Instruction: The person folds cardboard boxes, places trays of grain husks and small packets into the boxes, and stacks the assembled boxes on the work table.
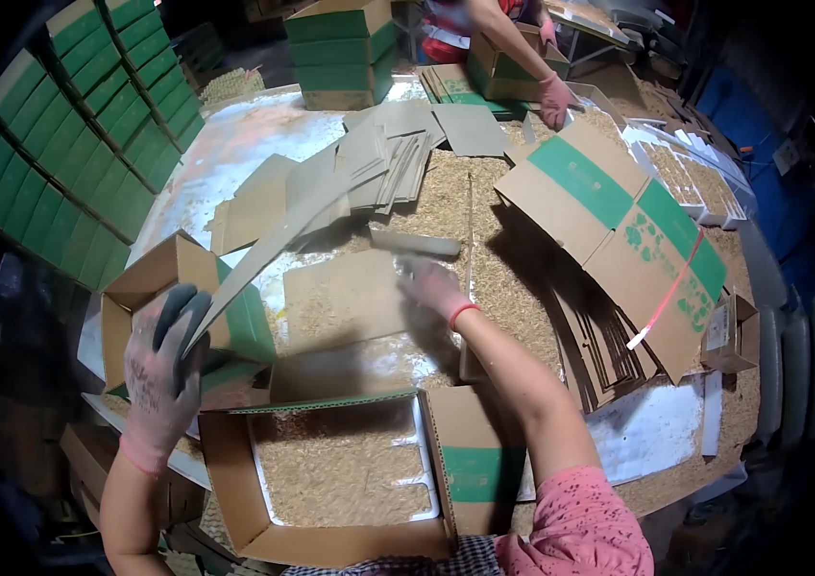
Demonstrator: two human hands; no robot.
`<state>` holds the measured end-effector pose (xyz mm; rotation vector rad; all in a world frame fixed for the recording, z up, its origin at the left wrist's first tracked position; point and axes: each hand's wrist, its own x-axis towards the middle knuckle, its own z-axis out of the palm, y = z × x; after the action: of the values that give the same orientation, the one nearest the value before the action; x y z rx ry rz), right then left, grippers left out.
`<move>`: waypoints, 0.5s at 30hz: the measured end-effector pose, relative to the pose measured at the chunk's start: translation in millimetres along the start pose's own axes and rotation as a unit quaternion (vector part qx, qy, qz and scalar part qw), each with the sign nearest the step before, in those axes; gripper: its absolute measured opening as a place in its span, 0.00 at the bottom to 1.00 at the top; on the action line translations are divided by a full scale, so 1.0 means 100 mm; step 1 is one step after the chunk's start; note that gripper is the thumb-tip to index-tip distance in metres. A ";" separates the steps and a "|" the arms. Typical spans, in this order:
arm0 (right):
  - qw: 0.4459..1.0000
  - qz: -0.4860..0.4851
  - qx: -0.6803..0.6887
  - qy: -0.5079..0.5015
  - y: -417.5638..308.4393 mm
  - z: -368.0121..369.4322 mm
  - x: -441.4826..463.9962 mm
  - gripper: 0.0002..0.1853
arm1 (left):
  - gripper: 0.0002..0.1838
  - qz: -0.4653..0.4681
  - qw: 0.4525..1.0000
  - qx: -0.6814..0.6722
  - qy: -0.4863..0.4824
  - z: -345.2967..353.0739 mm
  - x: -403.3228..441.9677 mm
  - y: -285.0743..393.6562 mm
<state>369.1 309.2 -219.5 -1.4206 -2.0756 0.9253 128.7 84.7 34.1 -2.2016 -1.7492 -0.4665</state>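
My left hand [162, 374], in a grey-and-pink glove, grips the lower end of a grey cardboard sheet [268, 245], seen nearly edge-on. Behind that hand is an open carton [143, 274] with a green side. My right hand [434, 286], gloved and smeared by motion, is over the table beside a flat brown cardboard sheet [340, 298]. Just beyond its fingers lies a narrow grey bar-like piece [417, 243]. Close to my body stands an open cardboard box [225, 480]; inside, a white tray [424, 461] holds loose brown flakes [340, 470].
Grey cardboard sheets [393, 158] lie piled mid-table. Folded green-printed cartons [609, 221] are stacked at right, near white trays [705, 182] of flakes. Tall stacks of green boxes [71, 144] stand left. Across the table, a co-worker's gloved hand [554, 101] is beside a carton [513, 67].
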 end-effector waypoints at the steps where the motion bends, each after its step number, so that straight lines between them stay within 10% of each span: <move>1: 0.992 -0.030 -0.117 -0.040 0.10 0.12 -0.02 0.21 | 0.22 -0.013 1.000 -0.009 0.003 -0.03 -0.05 0.02; 7: 0.952 -0.092 -0.291 -0.007 0.61 0.76 0.02 0.18 | 0.24 0.099 0.990 0.088 0.036 -0.26 -0.54 0.28; 11: 0.967 0.077 -0.216 -0.111 0.32 0.29 -0.02 0.15 | 0.20 0.279 0.960 0.034 -0.004 -0.26 -0.94 0.57; 15: 0.994 0.035 -0.094 0.045 -0.02 -0.44 -0.35 0.17 | 0.25 0.364 0.882 -0.071 -0.292 -0.05 -1.15 0.64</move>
<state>410.7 288.1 -188.9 -1.6102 -2.1017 0.6925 166.8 -33.3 -11.4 -3.0795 -0.9313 0.2902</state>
